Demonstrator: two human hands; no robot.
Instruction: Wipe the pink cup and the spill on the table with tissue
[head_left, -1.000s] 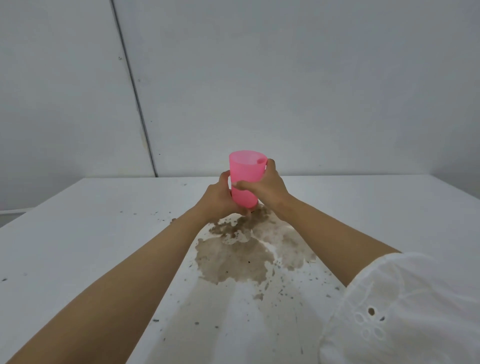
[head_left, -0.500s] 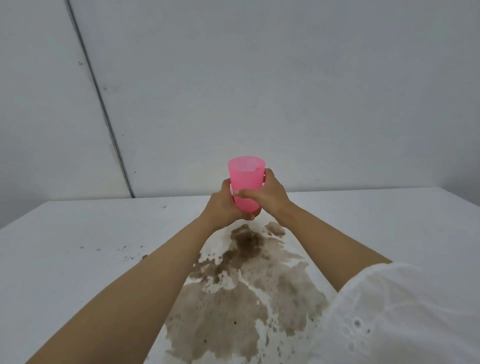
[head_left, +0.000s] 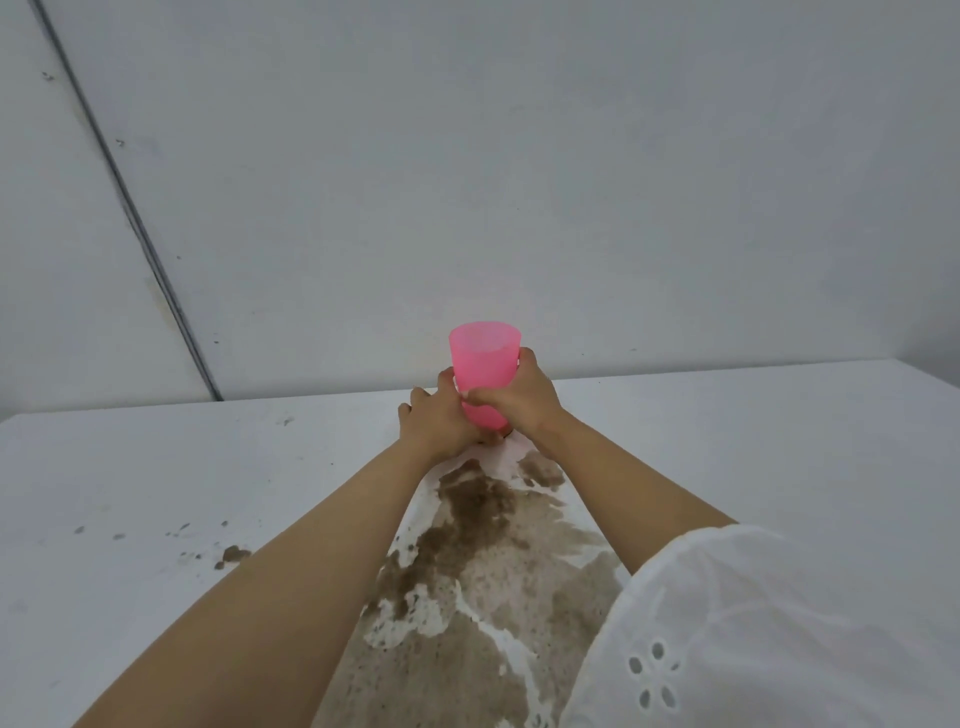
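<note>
The pink cup (head_left: 484, 358) stands upright at the far middle of the white table (head_left: 753, 441), its base hidden by my hands. My left hand (head_left: 436, 423) wraps its lower left side and my right hand (head_left: 519, 400) grips its right side. A wide brown spill (head_left: 483, 571) spreads on the table from just below the cup toward me, between my forearms. No tissue is visible.
Small brown splatters (head_left: 231, 555) dot the table to the left of my left arm. A grey wall (head_left: 519, 182) rises right behind the table's far edge. My white sleeve (head_left: 769, 634) covers the lower right.
The view has shifted closer, so the spill looks larger and lower. The cup moved slightly farther from me and lower toward the table; both hands kept their hold.
</note>
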